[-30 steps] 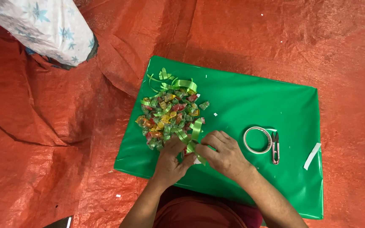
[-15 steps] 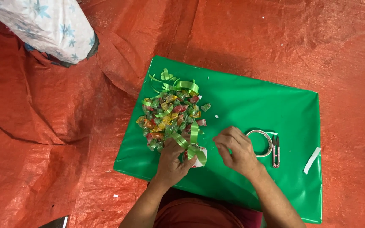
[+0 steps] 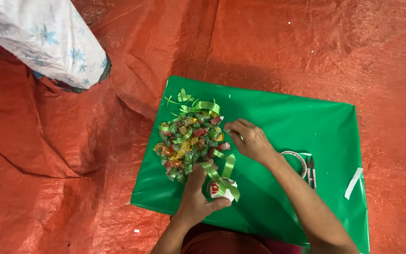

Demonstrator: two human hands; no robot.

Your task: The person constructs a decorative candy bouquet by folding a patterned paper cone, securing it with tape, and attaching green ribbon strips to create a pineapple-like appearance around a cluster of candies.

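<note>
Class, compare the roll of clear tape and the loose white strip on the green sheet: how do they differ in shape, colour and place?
The roll of tape is a see-through ring; the white strip is a flat, straight, opaque piece. The roll of tape lies beside the person's right forearm, next to small dark scissors; the white strip lies farther right, at the edge of the green sheet. Neither hand touches either. Both lie flat on the green sheet.

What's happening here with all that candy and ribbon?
A person sits at a green sheet spread over an orange tarp. Their left hand grips the small white base of a candy bundle trimmed with light green ribbon. Their right hand rests at the bundle's right edge. A tape roll and small cutters lie to the right.
</note>
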